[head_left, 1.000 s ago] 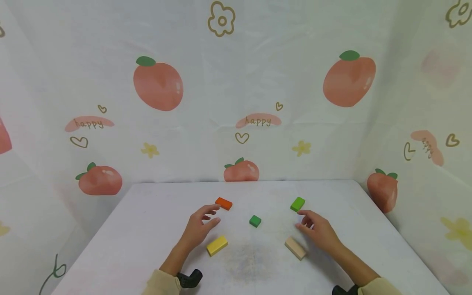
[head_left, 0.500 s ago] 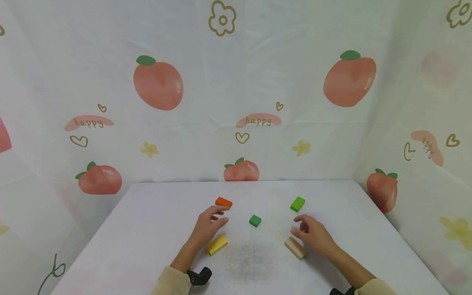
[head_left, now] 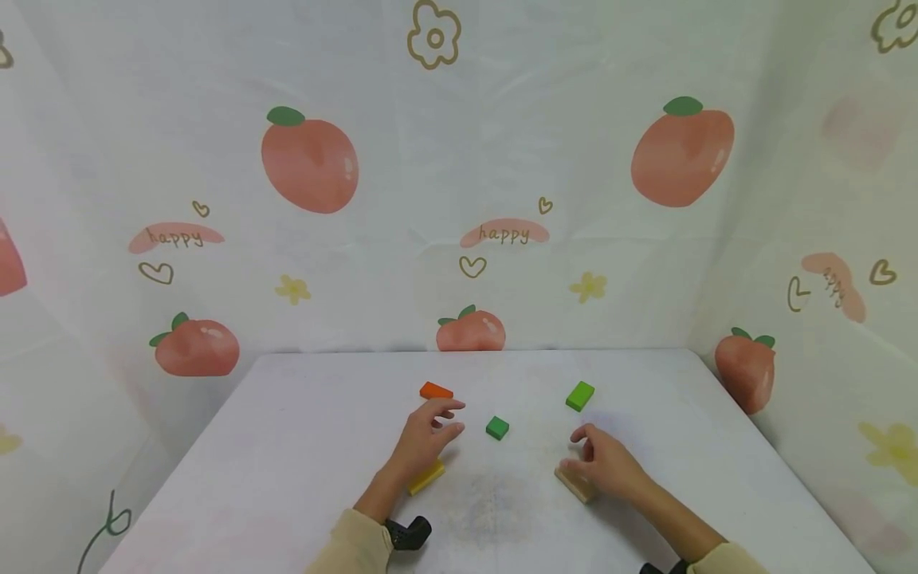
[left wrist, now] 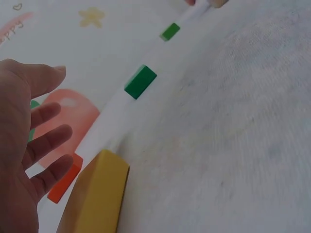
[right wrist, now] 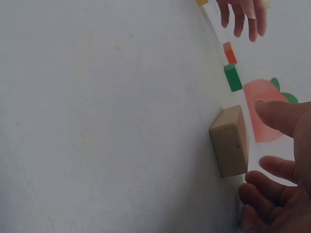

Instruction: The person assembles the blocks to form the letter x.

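Note:
In the head view my left hand (head_left: 425, 437) hovers over the table with fingers spread loosely, holding nothing. It partly covers the orange block (head_left: 434, 390) behind it and the yellow block (head_left: 428, 480) below it. Just right of its fingertips lies a small dark green block (head_left: 497, 428). My right hand (head_left: 610, 464) is above the plain wooden block (head_left: 574, 486), its thumb overlapping the block's far end. In the right wrist view a gap shows between the thumb and that wooden block (right wrist: 231, 145); the fingers are loosely bent around nothing.
A light green block (head_left: 580, 396) lies farther back on the white table (head_left: 323, 422), beyond my right hand. A white cloth backdrop (head_left: 402, 159) printed with fruit, flowers and hearts rises behind and beside the table. Black wrist straps (head_left: 409, 533) sit at the sleeves.
My left hand has moved right, from beside the yellow block to partly over it, nearer the dark green block. My right hand has come nearer, from the light green block to the wooden block.

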